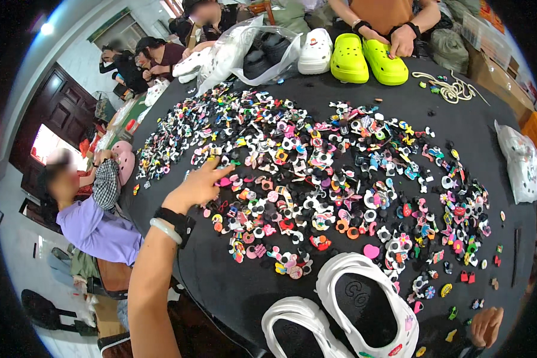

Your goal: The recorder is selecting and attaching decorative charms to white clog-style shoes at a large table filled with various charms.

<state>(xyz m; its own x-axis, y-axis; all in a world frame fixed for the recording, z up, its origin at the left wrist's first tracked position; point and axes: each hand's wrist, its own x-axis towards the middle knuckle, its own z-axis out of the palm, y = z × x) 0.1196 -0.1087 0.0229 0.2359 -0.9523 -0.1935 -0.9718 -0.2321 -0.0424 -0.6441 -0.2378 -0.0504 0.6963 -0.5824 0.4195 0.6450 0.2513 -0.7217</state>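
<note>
My left hand (198,184) reaches over a big heap of small colourful shoe charms (316,156). Its fingers are apart and stretched out, with the fingertips among charms at the heap's left side. A dark band and a pale bangle circle that wrist. At the lower right edge is my right hand (487,327), its fingers bent together; whatever they may hold is hidden. Nearest to me lie two white clogs (330,280), the right one with a few charms on its toe. A pink heart charm (371,251) lies just beyond them.
Across the black table (459,113), a person stands with hands at a lime-green clog (386,62). Beside it are a white clog (315,52) and dark shoes in a clear bag (268,56). Cord (456,89) and a bagged white shoe (519,161) lie right. Someone at left handles a pink clog (124,160).
</note>
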